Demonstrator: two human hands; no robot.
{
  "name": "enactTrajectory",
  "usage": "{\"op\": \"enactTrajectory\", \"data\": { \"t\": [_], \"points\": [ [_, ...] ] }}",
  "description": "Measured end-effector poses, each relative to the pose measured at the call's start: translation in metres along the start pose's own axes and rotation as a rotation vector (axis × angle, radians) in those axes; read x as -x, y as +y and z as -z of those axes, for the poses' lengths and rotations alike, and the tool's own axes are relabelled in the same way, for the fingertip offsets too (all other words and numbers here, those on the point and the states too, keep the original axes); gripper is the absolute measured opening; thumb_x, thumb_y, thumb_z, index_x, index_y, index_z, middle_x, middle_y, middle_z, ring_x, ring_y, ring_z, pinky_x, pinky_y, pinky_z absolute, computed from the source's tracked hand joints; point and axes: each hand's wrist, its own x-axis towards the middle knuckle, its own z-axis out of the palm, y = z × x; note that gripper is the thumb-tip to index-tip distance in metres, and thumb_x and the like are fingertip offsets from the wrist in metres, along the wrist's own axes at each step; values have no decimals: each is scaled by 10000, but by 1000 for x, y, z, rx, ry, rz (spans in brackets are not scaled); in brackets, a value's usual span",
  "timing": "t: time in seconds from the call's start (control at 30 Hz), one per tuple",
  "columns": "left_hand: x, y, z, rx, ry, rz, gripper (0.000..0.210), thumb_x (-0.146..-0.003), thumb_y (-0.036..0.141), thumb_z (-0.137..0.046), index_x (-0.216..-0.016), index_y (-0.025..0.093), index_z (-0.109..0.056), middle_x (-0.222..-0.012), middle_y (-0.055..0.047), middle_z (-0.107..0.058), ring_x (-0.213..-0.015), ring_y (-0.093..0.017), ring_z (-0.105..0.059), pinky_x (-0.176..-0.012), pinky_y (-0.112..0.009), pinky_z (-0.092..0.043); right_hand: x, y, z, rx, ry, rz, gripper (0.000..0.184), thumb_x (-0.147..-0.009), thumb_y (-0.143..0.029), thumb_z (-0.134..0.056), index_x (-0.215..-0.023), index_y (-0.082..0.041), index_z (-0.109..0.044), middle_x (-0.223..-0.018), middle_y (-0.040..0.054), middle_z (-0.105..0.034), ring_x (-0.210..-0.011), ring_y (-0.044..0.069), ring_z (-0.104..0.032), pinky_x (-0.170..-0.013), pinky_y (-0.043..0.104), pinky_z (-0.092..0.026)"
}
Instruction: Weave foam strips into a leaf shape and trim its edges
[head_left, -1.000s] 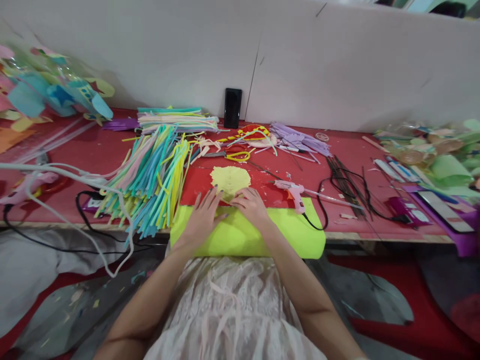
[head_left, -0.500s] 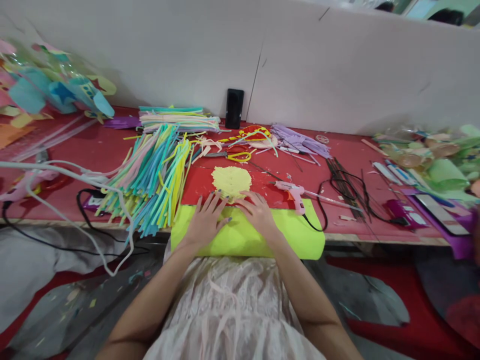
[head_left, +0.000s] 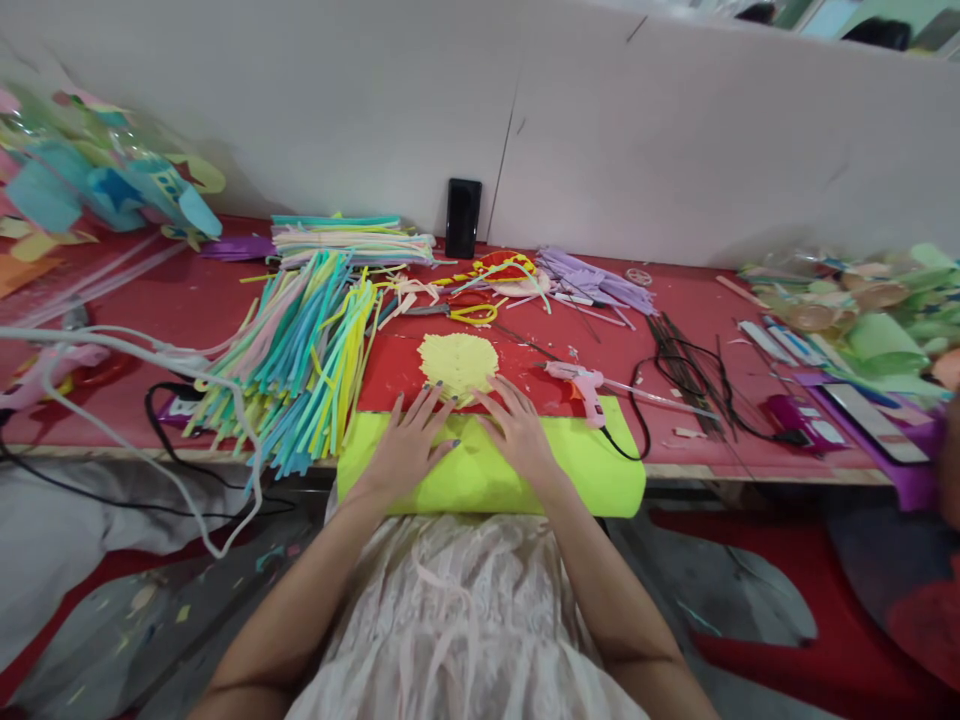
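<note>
A pale yellow, roughly round piece with a ragged edge (head_left: 459, 365) lies flat on a red sheet (head_left: 386, 372). My left hand (head_left: 411, 440) rests with spread fingers at its lower left edge. My right hand (head_left: 517, 430) lies with fingers apart at its lower right edge. Both palms are over a bright yellow-green sheet (head_left: 592, 465) that hangs over the table's front edge. Neither hand grips anything. To the right of my right hand, a pink glue gun (head_left: 589, 390) with a clear glue stick lies on the table.
Left of my hands lies a heap of pastel pipe cleaners (head_left: 300, 350). Behind the round piece are yellow-handled scissors (head_left: 472, 314) and purple pipe cleaners (head_left: 596, 280). A black phone (head_left: 463, 218) leans against the wall. White cables (head_left: 247, 420) loop over the left front edge.
My right hand's fingers have shifted slightly right and spread along the round piece's edge. My left hand stays about where it was. The whole view has moved a little.
</note>
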Motion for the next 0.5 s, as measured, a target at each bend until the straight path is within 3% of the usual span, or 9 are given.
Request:
{"op": "enactTrajectory", "data": {
  "t": [0.2, 0.3, 0.4, 0.5],
  "points": [
    [-11, -12, 4, -5, 83, -24, 461, -980, 337, -406, -1420, 204, -433, -1551, -105, -346, -1400, -257, -370, -1162, -504, -255, -16, 16, -3, 43, 44, 64, 300, -961, -205, -481, -1196, -246, -663, -1356, 85, -567, -1322, 247, -444, -1081, 444, -405],
    [-23, -29, 9, 3, 170, -54, 320, -971, 264, -433, -1249, 196, -577, -1466, -89, -478, -1302, -227, -489, -1162, -477, -272, -27, 30, -2, 18, 68, 117, 272, -956, -198, -494, -1143, -242, -686, -1280, 85, -616, -1260, 244, -495, -1050, 440, -421],
    [-35, -43, 13, 42, 235, -98, 222, -956, 248, -474, -1093, 189, -639, -1355, -78, -580, -1197, -203, -562, -1136, -427, -327, -34, 41, -3, -54, 63, 134, 211, -947, -228, -530, -1044, -245, -716, -1094, 74, -682, -1079, 227, -592, -964, 422, -463],
    [-45, -48, 13, 120, 208, -153, 188, -948, 248, -491, -1030, 202, -653, -1262, -73, -624, -1146, -209, -576, -1091, -435, -369, -36, 46, -8, -126, 66, 126, 176, -937, -240, -551, -965, -231, -724, -964, 62, -692, -938, 208, -620, -882, 389, -485]
  ]
}}
